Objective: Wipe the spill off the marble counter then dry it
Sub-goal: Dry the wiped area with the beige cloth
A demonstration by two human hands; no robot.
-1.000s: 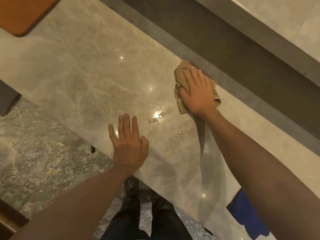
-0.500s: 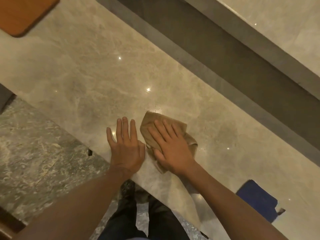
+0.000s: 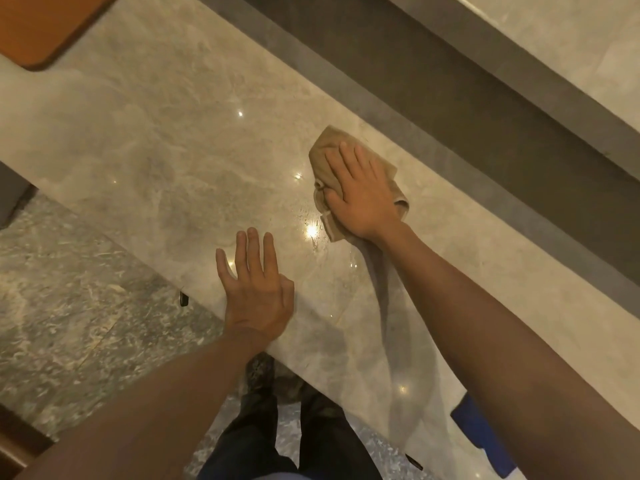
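A crumpled tan cloth (image 3: 323, 161) lies on the beige marble counter (image 3: 156, 161), toward its far side. My right hand (image 3: 363, 192) presses flat on top of the cloth with fingers spread, covering most of it. A thin wet film with small droplets (image 3: 311, 237) glistens on the marble just left of and below the cloth. My left hand (image 3: 256, 292) rests palm down on the counter's near edge, fingers apart, holding nothing.
A blue cloth (image 3: 485, 441) lies on the counter at the lower right, partly hidden by my right forearm. An orange-brown board (image 3: 45, 26) sits at the top left corner. A dark recessed channel (image 3: 450, 109) runs along the counter's far side. Grey stone floor (image 3: 69, 306) lies below.
My right hand has slid the tan cloth from near my left hand away toward the far side of the counter. The left hand has stayed in place.
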